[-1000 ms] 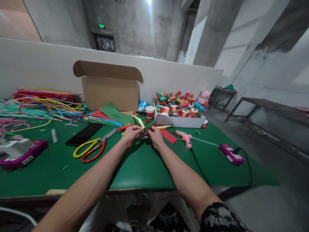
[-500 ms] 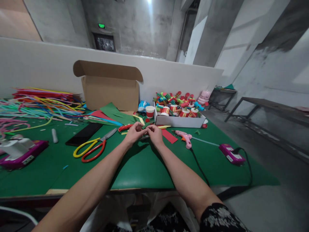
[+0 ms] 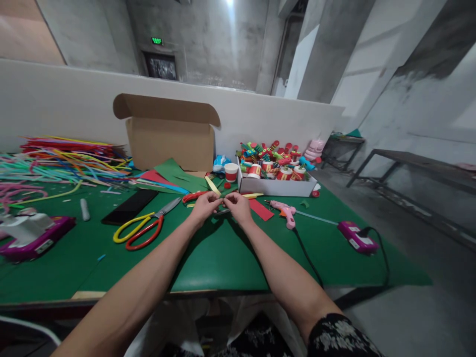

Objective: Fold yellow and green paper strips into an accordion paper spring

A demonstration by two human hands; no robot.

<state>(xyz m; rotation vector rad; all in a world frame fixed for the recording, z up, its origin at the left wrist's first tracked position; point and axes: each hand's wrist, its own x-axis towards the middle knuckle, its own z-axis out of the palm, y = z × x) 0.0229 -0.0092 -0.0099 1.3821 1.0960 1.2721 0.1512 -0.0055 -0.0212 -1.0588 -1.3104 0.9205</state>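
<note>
At frame centre, the left hand (image 3: 204, 207) and right hand (image 3: 238, 207) meet fingertip to fingertip. Both pinch what seems a yellow paper strip (image 3: 213, 186), largely hidden behind fingers. Scissors (image 3: 143, 229) lie to the left.

Worktop (image 3: 223, 258): green covering, front edge bare.
- Left rear: heap of coloured pipe cleaners (image 3: 63, 161).
- Left front: purple case (image 3: 35, 235), white glue stick (image 3: 84, 209), black phone (image 3: 130, 206).
- Centre left: scissors (image 3: 143, 229), yellow and red handles, shut.
- Rear centre: open cardboard box (image 3: 169, 134); green and red paper sheets (image 3: 174, 176) in front of it.
- Rear right: paper cup (image 3: 231, 171), touching or just beside white tray (image 3: 275, 187) of craft pieces.
- Right: red paper strip (image 3: 260, 209), pink glue gun (image 3: 284, 212), purple power strip (image 3: 357, 237).
</note>
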